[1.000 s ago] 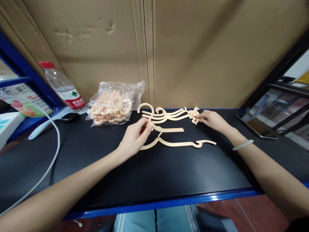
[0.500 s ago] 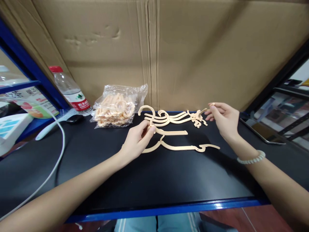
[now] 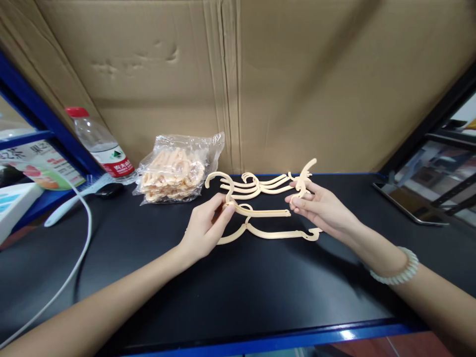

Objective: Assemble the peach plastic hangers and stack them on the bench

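Observation:
My left hand [image 3: 208, 223] pinches a cream plastic clothes hanger [image 3: 260, 212] near the base of its hook, holding it above the table. The hanger's straight arm points right. Between the fingers of my right hand [image 3: 316, 206] is a small curved hanger end piece [image 3: 302, 188], close to the tip of that arm; whether they touch I cannot tell. Below the held hanger, another hanger [image 3: 275, 235] lies on the table with a hooked end piece [image 3: 311, 235] at its right end. Several hanger bodies [image 3: 256, 187] are lined up behind, partly hidden by my hands.
A clear plastic bag of hanger parts [image 3: 178, 171] lies back left, beside a red-capped water bottle [image 3: 107, 148]. A white cable [image 3: 88, 233] curves over the left of the black table [image 3: 238, 292]. A dark flat device [image 3: 409, 206] lies at right. Cardboard [image 3: 316, 89] stands behind.
My right hand has moved left and toward me from the pile of small end pieces, bringing one piece to the held hanger's arm. My left hand keeps its hold.

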A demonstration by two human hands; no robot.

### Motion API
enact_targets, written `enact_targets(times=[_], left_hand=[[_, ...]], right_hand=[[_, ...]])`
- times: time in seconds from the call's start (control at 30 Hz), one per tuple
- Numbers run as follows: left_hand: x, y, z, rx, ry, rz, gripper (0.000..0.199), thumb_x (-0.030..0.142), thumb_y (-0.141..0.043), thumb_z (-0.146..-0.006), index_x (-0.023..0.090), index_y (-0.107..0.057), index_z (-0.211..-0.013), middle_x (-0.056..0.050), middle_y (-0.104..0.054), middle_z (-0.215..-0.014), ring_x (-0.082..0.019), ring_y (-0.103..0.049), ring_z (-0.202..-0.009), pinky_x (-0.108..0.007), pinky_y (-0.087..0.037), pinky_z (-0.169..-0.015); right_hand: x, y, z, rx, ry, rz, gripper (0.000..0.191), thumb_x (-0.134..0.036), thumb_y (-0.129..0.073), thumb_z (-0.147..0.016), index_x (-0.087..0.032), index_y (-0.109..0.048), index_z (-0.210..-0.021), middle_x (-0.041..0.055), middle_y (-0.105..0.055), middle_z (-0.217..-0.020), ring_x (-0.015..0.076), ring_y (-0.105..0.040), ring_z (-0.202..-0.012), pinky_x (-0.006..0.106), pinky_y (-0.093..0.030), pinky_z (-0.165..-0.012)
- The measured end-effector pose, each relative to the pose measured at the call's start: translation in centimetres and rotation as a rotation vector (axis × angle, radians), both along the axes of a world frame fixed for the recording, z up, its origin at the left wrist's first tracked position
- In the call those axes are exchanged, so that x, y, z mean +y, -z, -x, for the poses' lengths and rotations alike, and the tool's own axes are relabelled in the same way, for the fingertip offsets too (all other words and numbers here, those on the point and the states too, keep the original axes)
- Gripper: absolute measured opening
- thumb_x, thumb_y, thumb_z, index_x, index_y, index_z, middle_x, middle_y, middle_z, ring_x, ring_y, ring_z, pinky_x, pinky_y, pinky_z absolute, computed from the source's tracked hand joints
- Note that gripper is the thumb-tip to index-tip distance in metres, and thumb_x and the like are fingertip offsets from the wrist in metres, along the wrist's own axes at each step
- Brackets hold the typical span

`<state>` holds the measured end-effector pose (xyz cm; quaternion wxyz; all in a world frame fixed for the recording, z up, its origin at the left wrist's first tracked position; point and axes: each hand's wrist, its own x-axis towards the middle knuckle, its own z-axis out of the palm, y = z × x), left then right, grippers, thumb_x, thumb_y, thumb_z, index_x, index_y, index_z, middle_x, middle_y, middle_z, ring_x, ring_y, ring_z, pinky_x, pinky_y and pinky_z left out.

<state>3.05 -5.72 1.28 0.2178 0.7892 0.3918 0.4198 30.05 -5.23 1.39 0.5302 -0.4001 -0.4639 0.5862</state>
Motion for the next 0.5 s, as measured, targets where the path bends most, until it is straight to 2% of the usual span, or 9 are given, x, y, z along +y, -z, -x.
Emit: enact_targets(times=[0.17, 0.37, 0.5], left_hand=[[-0.16, 0.05, 0.0, -0.031, 0.005, -0.022, 0.02, 0.032, -0.045, -0.094, 0.017, -0.053, -0.083, 0.001, -0.05, -0.072, -0.011, -0.047, -0.062, -0.022, -0.039, -0.057], [-0.17, 0.14, 0.03, -0.011, 0.006, -0.05, 0.018, 0.031, -0.046, -0.094, 0.017, -0.054, -0.086, 0.001, -0.051, -0.072, -0.011, -0.048, -0.063, -0.021, -0.039, -0.057], [-0.19, 0.26, 0.09, 0.0, -0.003, -0.067, 0.018, 0.031, -0.045, -0.093, 0.017, -0.055, -0.087, 0.0, -0.052, -0.072, -0.012, -0.049, -0.062, -0.022, -0.039, -0.057]], right_hand=[[0.35, 0.36, -0.45, -0.043, -0.084, 0.033, 0.024, -0.029, -0.082, -0.066, -0.016, -0.065, -0.076, 0.0049, -0.07, -0.088, 0.0127, -0.065, -0.075, 0.027, -0.054, -0.077], [0.04, -0.2, -0.84, -0.086, -0.162, 0.088, 0.022, -0.033, -0.076, -0.074, -0.017, -0.063, -0.081, 0.0096, -0.07, -0.101, 0.0206, -0.065, -0.098, 0.027, -0.054, -0.077], [-0.16, -0.34, -0.76, -0.121, -0.262, 0.12, 0.024, -0.035, -0.073, -0.077, -0.017, -0.058, -0.077, 0.011, -0.07, -0.103, 0.0196, -0.065, -0.095, 0.028, -0.054, -0.075]])
